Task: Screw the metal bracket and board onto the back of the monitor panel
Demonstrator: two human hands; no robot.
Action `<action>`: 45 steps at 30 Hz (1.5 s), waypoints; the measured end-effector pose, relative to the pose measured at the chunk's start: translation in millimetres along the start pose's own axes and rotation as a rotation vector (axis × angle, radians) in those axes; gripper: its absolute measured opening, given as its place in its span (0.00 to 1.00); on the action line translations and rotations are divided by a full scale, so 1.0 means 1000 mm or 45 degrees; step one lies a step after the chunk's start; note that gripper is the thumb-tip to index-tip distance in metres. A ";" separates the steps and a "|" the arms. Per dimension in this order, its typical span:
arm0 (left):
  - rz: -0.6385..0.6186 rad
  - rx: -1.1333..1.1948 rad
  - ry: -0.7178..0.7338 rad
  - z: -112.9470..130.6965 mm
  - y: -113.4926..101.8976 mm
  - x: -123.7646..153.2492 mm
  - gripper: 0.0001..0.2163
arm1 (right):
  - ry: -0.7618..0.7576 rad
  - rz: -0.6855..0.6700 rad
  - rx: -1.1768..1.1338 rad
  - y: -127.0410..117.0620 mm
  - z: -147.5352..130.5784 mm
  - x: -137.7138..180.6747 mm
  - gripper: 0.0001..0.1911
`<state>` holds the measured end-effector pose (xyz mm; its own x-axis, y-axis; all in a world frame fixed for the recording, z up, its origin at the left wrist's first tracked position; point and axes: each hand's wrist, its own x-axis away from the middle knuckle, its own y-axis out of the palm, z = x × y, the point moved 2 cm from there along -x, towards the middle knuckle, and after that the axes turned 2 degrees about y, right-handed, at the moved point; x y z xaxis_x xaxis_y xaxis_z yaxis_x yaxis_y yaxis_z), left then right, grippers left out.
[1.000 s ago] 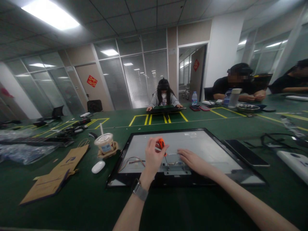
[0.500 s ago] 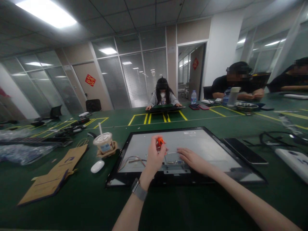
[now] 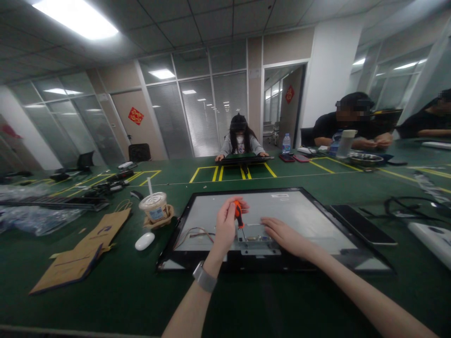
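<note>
Grasping an orange-and-black screwdriver (image 3: 238,215), the left hand (image 3: 226,220) is right over the flat panel (image 3: 305,220), thumb and fingers curled about the handle! The thin shaft points down at the left part of a metal bracket (image 3: 260,252) by the panel's near edge; whether the tip sits in a screw, I can't tell from here. Over to the right hand (image 3: 283,234): fingers released and stretched out, palm down over the panel, just beside the bracket. And the panel itself? Flat on the green worktop (image 3: 123,300), grey back up, dark border around it, thin wires (image 3: 193,230) lying across it just left of the screwdriver hand. Off to the left, a lidded cup (image 3: 154,207) with a straw sits in a cardboard holder (image 3: 161,223), a white case (image 3: 144,241) near it, a brown paper bag (image 3: 100,233) farther out. Across the worktop, a person (image 3: 240,141) has both hands on another dark panel (image 3: 244,160)
</note>
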<state>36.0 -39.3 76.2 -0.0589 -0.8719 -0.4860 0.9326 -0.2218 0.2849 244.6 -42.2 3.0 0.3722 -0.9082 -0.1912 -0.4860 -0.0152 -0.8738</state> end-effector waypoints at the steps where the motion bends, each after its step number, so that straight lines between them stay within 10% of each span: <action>1: -0.019 0.009 -0.015 -0.001 0.000 0.000 0.16 | 0.004 -0.002 0.003 0.000 0.000 0.000 0.31; 45: 0.137 -0.681 0.343 0.010 0.000 0.009 0.06 | 0.004 0.015 -0.035 -0.002 -0.004 0.002 0.30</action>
<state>32.1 -51.0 80.1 0.0723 -0.7205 -0.6897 0.9820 0.1724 -0.0771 243.4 -45.0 6.3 0.3639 -0.9097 -0.2000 -0.5119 -0.0159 -0.8589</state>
